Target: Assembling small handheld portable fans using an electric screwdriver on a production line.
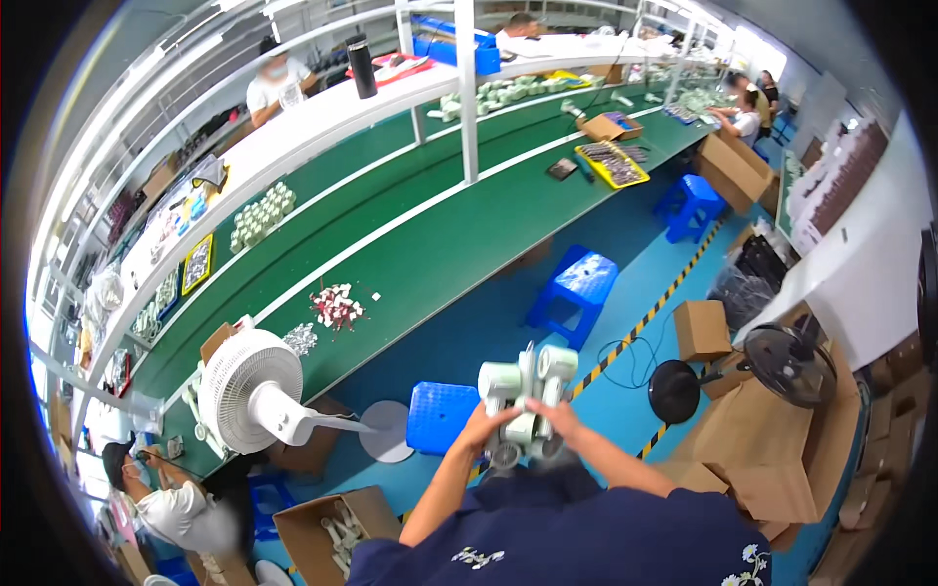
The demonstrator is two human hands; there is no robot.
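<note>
In front of my chest I hold a cluster of pale green and white dryer-shaped appliance bodies (528,391), with barrel-like round heads and handles. My left hand (486,427) is closed round the left side of the cluster. From the right, my right hand (559,418) grips it too, its fingers partly hidden behind the pieces. Dark round ends face me at the bottom of the cluster. Just beyond my left hand stands a blue stool (440,418). An open cardboard box (366,513) with similar pale pieces in it is on the floor to my left.
A long green workbench (440,220) runs across, bearing small red and white parts (337,308) and a yellow tray (613,164). A white standing fan (256,391) is at left, a black fan (789,363) at right. More blue stools (576,293), cartons (702,330) and co-workers (176,498) surround me.
</note>
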